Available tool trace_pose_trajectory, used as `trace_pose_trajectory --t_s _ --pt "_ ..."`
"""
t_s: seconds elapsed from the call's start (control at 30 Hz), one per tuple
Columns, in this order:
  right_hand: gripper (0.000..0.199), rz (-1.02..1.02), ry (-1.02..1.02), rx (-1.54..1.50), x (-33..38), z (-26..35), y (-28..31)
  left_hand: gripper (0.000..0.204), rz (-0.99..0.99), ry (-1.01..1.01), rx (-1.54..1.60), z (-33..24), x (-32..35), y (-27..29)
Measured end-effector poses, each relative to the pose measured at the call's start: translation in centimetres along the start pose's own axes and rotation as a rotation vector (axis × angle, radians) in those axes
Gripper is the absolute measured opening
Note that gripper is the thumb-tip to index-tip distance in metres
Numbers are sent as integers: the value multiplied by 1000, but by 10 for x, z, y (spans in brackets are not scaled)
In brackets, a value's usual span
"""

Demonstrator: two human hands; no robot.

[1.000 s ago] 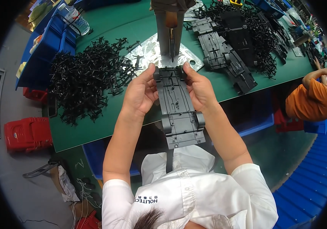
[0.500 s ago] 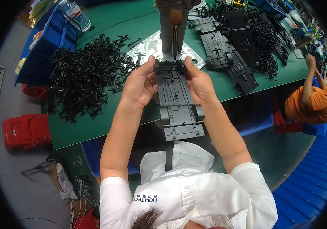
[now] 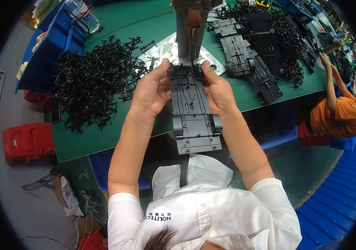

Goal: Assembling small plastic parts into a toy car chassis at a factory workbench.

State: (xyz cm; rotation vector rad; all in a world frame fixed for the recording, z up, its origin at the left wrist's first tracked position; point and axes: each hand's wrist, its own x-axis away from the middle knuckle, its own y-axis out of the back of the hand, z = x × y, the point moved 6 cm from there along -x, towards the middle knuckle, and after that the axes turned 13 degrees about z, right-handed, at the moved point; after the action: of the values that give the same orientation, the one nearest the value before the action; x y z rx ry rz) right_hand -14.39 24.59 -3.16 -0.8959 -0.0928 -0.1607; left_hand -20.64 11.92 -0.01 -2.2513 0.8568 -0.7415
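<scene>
Between my two hands is a long black plastic chassis plate point(image 3: 189, 102) with wheel arches, thin raised lines and several small round posts. My left hand point(image 3: 153, 89) grips its left side near the far end, thumb up along the edge. On the opposite side my right hand point(image 3: 219, 89) grips it the same way. The far end of the plate lies under the thin metal tip point(image 3: 192, 52) of an upright machine point(image 3: 183, 39), by a shiny metal base plate point(image 3: 161, 50). Whether the tip touches the plate I cannot tell. The near end reaches over the table's front edge.
A heap of small black plastic parts point(image 3: 94, 83) covers the green table point(image 3: 78, 148) to the left, beside a blue bin point(image 3: 51, 50) and a water bottle point(image 3: 84, 16). More chassis plates point(image 3: 248, 62) and small parts lie right. A co-worker in orange point(image 3: 339, 116) sits far right.
The plate's near end has swung very slightly left; both my hands keep their grip. At the far right, the co-worker's arms have stretched forward toward the table.
</scene>
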Motion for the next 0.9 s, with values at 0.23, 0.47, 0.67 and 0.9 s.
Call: trace_pose_trajectory --t_s 0.23,0.47,0.67,0.9 --pt "46 -7 -7 -13 -1 -1 -1 17 -44 -15 -16 -2 -1 4" --pt "49 33 -9 -10 -2 0 -5 19 -26 -11 -9 -3 -3 4" --pt "50 22 -15 7 -1 3 -6 19 -19 1 -13 -4 -3 0" --pt "48 -39 -18 60 0 6 -8 20 2 -3 -21 -7 -3 -4"
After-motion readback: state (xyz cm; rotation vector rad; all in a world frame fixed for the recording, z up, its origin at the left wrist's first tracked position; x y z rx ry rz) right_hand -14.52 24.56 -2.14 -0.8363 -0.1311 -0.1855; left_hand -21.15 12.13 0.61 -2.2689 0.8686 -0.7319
